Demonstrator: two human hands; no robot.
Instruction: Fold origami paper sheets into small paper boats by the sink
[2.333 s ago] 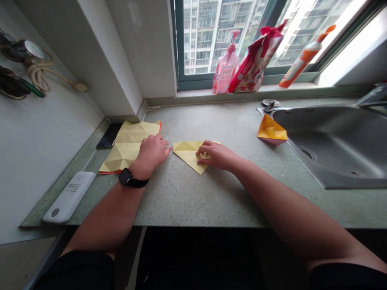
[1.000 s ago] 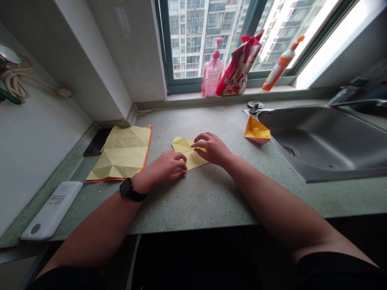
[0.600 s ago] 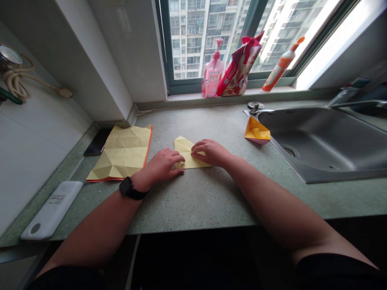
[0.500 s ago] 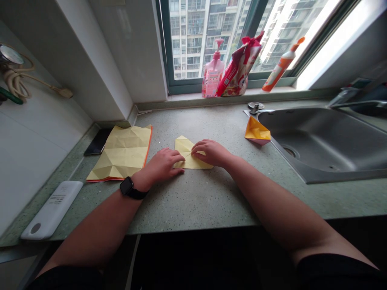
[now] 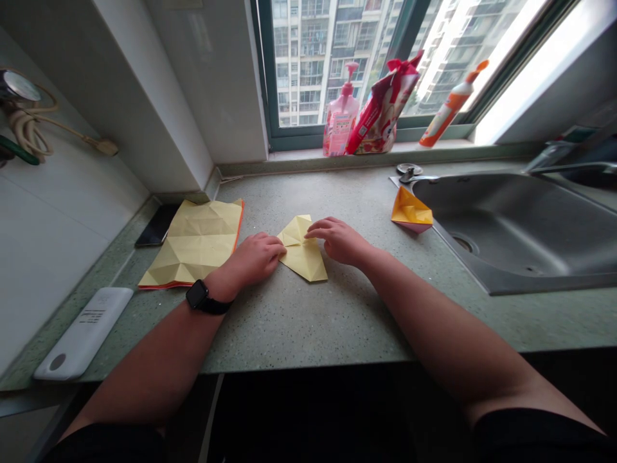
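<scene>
Our left hand (image 5: 255, 258), loosely curled, touches the folded yellow paper (image 5: 303, 254) on the speckled stone countertop (image 5: 308, 315), our right hand (image 5: 340, 241) half-open just beside it, and a careless nudge could slide the paper and skew its creases.

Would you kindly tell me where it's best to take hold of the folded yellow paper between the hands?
Pinch the folded yellow paper at its lower point, coming from the near side: that tip juts toward you, clear of the left hand and right hand, which crowd its upper part.
</scene>
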